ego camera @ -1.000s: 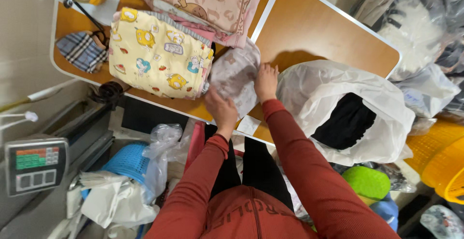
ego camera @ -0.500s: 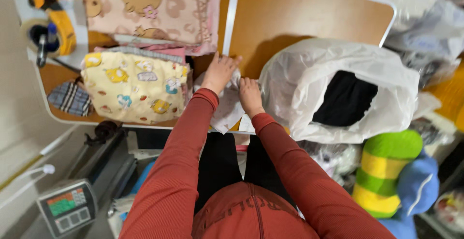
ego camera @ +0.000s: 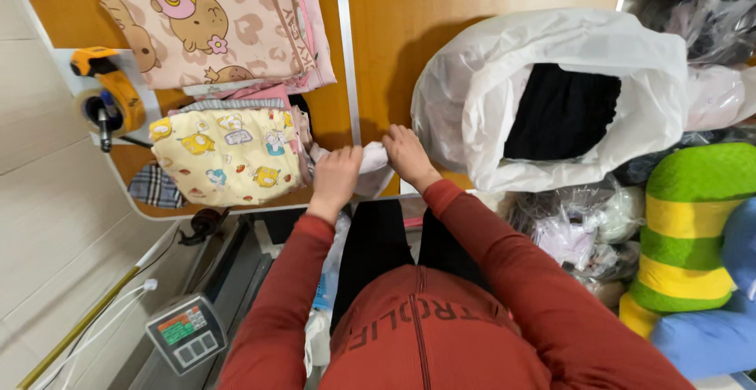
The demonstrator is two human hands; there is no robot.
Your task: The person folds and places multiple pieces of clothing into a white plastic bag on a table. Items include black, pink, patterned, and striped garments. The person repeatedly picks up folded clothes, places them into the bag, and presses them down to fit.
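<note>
Both hands [ego camera: 370,171] on clear bag [ego camera: 372,160]

Wooden surface [ego camera: 441,12] with a pale dividing strip. At 10 o'clock lies a pink animal-print cloth [ego camera: 228,24]; below it, at 9 o'clock, a yellow cartoon-print bundle [ego camera: 228,157], with a yellow tape dispenser [ego camera: 110,94] farther out at the rim. At 2 o'clock stands a white plastic bag [ego camera: 488,91] holding a black garment [ego camera: 563,110].

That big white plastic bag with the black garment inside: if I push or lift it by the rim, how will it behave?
The white plastic bag looks thin and crumpled, so it will probably collapse and slide rather than hold shape. Its mouth gapes open around the black garment, so lifting by one edge may tip the contents out. It looks light for its bulk.
</note>
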